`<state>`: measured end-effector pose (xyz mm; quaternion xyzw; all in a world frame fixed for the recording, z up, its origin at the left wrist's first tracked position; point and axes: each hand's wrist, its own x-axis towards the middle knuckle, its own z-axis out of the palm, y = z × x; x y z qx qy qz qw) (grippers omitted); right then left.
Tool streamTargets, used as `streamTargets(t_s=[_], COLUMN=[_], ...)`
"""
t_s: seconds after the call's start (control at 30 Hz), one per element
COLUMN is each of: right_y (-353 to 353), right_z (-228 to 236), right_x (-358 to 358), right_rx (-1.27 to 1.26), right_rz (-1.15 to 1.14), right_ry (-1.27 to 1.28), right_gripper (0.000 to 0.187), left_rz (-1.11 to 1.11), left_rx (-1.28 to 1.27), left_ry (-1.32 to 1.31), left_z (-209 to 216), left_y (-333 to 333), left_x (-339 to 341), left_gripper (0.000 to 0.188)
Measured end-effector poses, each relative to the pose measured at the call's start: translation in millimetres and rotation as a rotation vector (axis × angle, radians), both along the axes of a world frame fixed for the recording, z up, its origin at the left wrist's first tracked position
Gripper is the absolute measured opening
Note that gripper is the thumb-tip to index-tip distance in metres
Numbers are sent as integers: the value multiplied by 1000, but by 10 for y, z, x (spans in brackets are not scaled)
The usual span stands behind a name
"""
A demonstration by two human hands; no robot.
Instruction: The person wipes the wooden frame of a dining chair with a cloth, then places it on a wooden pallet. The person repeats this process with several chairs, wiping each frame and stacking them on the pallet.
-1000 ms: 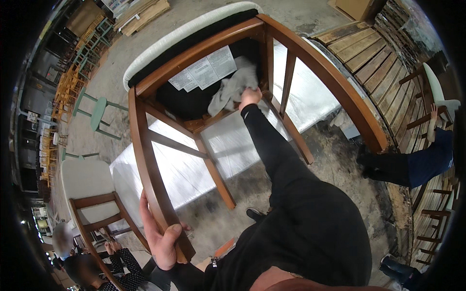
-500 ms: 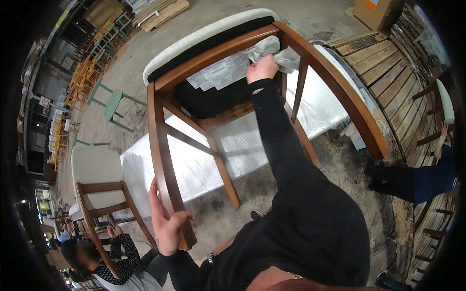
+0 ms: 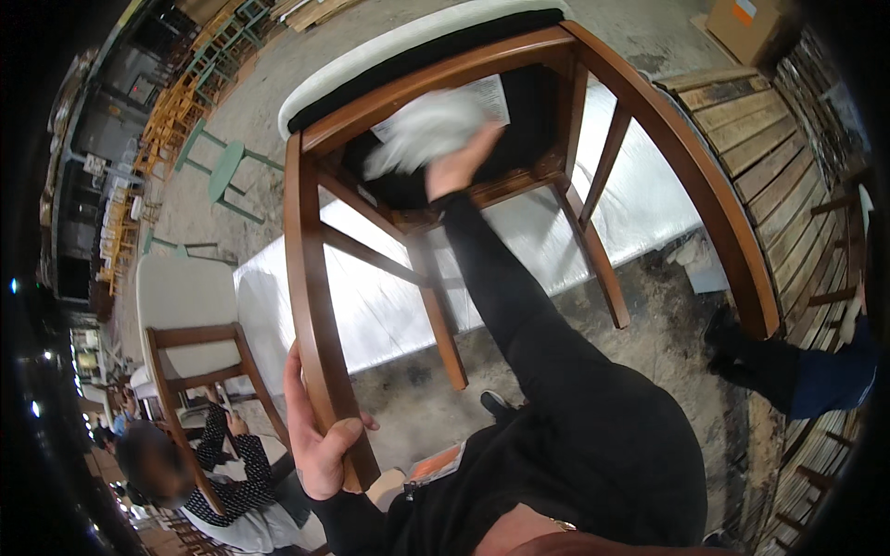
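A brown wooden chair with white upholstery lies tipped, its black underside and legs toward me. My left hand is wrapped round the end of its near left leg, thumb on the inner side. Under the seat, my right hand holds a crumpled whitish cloth against the black underside; both are smeared by motion. The cloth partly covers the white paper labels there. The chair rests on a surface wrapped in shiny whitish plastic.
At the lower left, a person in dotted sleeves handles another white-backed chair. A green stool stands beyond. Wooden slat pallets lie on the right, near another person in dark blue. A cardboard box stands far right.
My right hand has moved left and nearer with the cloth, from the far right corner of the underside to its middle, uncovering that corner. My left hand keeps its hold on the leg.
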<state>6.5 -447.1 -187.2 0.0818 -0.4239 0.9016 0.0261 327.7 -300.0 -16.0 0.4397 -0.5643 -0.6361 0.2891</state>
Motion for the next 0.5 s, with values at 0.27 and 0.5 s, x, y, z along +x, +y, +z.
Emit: streamTargets(t_s=[0.27, 0.5], right_y=[40, 154], right_z=[84, 142], right_x=[713, -307], right_rx=[682, 922], right_rz=[188, -215], right_ry=[779, 415], right_gripper=[48, 41], left_rz=[-53, -117], left_rx=[27, 17], left_ry=[-6, 1], left_z=[32, 27], left_y=[-40, -83], left_x=[12, 55], left_gripper=[101, 99])
